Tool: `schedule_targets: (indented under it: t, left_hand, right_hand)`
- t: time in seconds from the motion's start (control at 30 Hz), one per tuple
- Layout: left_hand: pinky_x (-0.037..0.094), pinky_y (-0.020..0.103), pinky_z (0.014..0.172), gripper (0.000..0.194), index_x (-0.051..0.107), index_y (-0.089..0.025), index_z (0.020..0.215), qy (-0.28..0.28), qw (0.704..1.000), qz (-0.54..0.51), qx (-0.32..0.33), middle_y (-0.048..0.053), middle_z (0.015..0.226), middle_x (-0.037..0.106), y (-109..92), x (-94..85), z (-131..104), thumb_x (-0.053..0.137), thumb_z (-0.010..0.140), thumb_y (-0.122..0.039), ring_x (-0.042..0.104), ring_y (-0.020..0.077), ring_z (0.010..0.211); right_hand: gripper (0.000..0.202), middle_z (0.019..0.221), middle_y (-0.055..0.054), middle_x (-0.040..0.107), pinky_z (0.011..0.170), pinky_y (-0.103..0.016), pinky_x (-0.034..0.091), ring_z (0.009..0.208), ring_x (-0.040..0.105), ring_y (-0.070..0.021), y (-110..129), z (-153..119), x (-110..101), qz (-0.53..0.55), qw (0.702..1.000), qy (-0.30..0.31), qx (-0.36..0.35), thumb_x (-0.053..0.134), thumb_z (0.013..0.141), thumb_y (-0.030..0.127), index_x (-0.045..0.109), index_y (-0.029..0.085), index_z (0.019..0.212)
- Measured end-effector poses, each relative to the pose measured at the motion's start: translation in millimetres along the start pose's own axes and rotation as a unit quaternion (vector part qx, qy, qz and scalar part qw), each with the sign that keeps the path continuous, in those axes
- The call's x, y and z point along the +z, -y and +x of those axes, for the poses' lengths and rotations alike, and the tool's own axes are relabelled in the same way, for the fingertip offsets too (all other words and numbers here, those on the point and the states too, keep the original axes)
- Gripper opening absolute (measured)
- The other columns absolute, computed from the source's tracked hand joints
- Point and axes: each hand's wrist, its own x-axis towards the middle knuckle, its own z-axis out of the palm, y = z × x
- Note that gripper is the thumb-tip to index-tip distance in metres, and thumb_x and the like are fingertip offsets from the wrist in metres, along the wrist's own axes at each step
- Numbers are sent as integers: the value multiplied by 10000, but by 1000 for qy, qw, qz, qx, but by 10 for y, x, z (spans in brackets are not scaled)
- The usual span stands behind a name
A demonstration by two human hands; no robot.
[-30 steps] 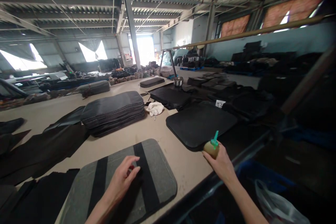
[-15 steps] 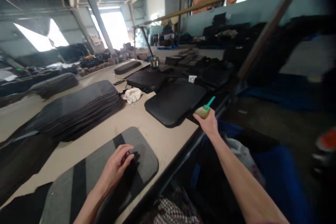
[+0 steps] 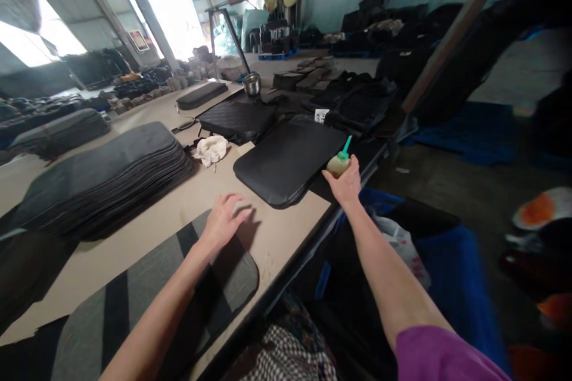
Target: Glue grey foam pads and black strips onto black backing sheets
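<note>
My right hand point(image 3: 348, 181) is wrapped round a yellowish squeeze bottle point(image 3: 338, 165) with a green nozzle, at the right edge of a padded black panel point(image 3: 290, 158). Over the far end of a grey panel with black bands point(image 3: 156, 274), my left hand point(image 3: 224, 220) hovers with its fingers apart and slightly curled, nothing visible in it. The grey panel lies flat on the tan table point(image 3: 286, 238) nearest to me. A crumpled white cloth point(image 3: 211, 149) lies left of the black panel.
A tall stack of dark panels point(image 3: 111, 178) stands at the left. Farther back are a metal pot point(image 3: 251, 84), another dark pad point(image 3: 202, 96) and black bags point(image 3: 353, 101). A white plastic bag point(image 3: 402, 244) and a blue container point(image 3: 460, 286) are below the table's right edge.
My left hand has moved forward over the grey panel's far end, and its fingers have spread. My right hand still holds the bottle, now beside the black panel. The camera view has shifted.
</note>
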Motion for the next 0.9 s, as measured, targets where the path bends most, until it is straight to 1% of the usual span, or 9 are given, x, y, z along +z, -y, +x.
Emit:
schedule_targets:
  t: [0.13, 0.23, 0.33, 0.47, 0.6, 0.67, 0.77, 0.83, 0.9]
  left_hand:
    - [448, 475, 1121, 630, 644, -172, 1323, 5, 997, 81, -8, 158, 1416, 575, -126, 297, 656, 792, 835, -543, 520, 348, 1315]
    - [484, 455, 1020, 690, 694, -178, 1239, 41, 988, 143, -39, 163, 1300, 620, -208, 403, 898, 815, 755, -655, 557, 364, 1231]
    - [502, 413, 919, 523, 747, -199, 1122, 71, 982, 166, -47, 141, 1162, 671, -246, 408, 969, 797, 800, -608, 592, 336, 1144]
    - [495, 394, 879, 171, 784, -222, 944, 85, 981, 172, -27, 101, 1049, 721, -284, 391, 998, 747, 891, -381, 620, 290, 1058]
    - [476, 388, 892, 144, 774, -220, 844, 75, 981, 180, -10, 87, 990, 733, -326, 442, 1009, 651, 917, -232, 621, 266, 1034]
    - [464, 401, 913, 147, 767, -212, 847, 66, 980, 188, 5, 96, 992, 732, -335, 469, 1007, 632, 901, -196, 615, 273, 1053]
    - [446, 422, 935, 139, 751, -198, 861, 57, 977, 202, 25, 115, 1002, 722, -339, 457, 1013, 617, 894, -183, 605, 287, 1072]
    - [435, 431, 948, 141, 738, -190, 878, 50, 976, 210, 34, 124, 1021, 715, -356, 397, 1024, 600, 906, -179, 599, 290, 1085]
    - [429, 432, 951, 148, 724, -183, 890, 37, 973, 224, 45, 130, 1038, 709, -397, 298, 1030, 580, 926, -177, 597, 291, 1095]
  right_hand:
    - [1048, 1545, -290, 431, 1167, -595, 386, 1412, 458, -438, -17, -57, -28, -8, 1000, 1, -24, 692, 864, 619, 198, 69, 1606]
    - [1006, 1558, -287, 424, 1175, -596, 381, 1429, 445, -436, 6, -101, -55, -12, 1000, 2, -23, 675, 876, 585, 208, 67, 1601]
    - [995, 1576, -275, 415, 1198, -581, 370, 1447, 434, -424, 3, -130, -70, 2, 1000, -3, -19, 701, 850, 530, 237, 61, 1595]
    - [993, 1576, -278, 399, 1233, -543, 339, 1484, 405, -374, -78, -162, -110, 78, 996, 0, -42, 723, 816, 481, 239, 59, 1573]
    - [971, 1520, -274, 436, 1159, -563, 428, 1400, 501, -352, -106, -328, -296, 175, 984, -6, -30, 720, 792, 427, 221, 113, 1563]
    - [882, 1493, -245, 476, 1108, -550, 481, 1358, 538, -338, -15, -491, -465, 183, 982, -18, -34, 700, 814, 396, 281, 148, 1549]
    - [676, 1430, -200, 560, 1030, -491, 543, 1305, 587, -303, 290, -781, -737, 197, 979, -19, -49, 655, 890, 379, 418, 179, 1491]
    - [519, 1329, -166, 643, 992, -464, 561, 1219, 646, -280, 572, -958, -869, 252, 967, 28, -29, 644, 932, 396, 526, 197, 1396]
    - [407, 1185, -133, 719, 939, -446, 580, 1094, 703, -265, 871, -1106, -936, 335, 932, 133, 24, 678, 936, 445, 621, 203, 1258]
